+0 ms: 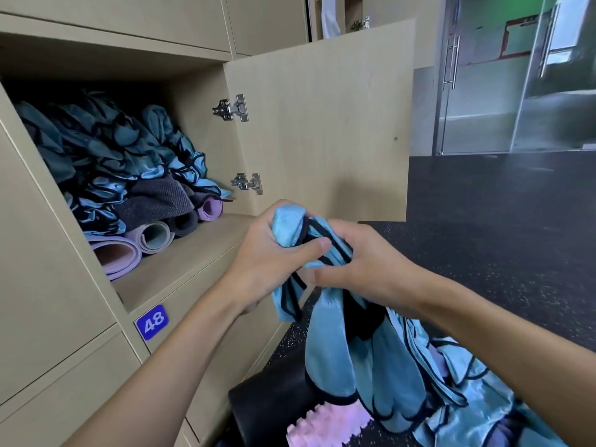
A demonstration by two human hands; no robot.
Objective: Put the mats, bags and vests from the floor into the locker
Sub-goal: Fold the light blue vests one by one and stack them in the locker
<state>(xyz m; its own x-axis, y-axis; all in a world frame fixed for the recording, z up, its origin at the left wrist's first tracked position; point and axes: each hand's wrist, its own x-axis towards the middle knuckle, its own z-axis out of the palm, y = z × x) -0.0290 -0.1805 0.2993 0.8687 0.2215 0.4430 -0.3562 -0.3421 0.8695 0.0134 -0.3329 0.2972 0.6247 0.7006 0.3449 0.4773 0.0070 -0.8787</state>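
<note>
Left hand (267, 253) is curling round the bunched top of a blue vest (325, 343), thumb pressing across the fabric. Right hand (364, 266) is gripping the same vest just beside it, fingers curled in. The vest is hanging between the hands, in front of the open locker (206, 233), and trailing down toward the floor (500, 253). More vests (483, 411), a black item (267, 401) and a pink ridged item (325, 424) are lying below. Inside the locker, piled vests (106, 156) are sitting on rolled mats (119, 256). The locker door (322, 124) is standing open at right. A blue label 48 (151, 321) is showing under the shelf.
</note>
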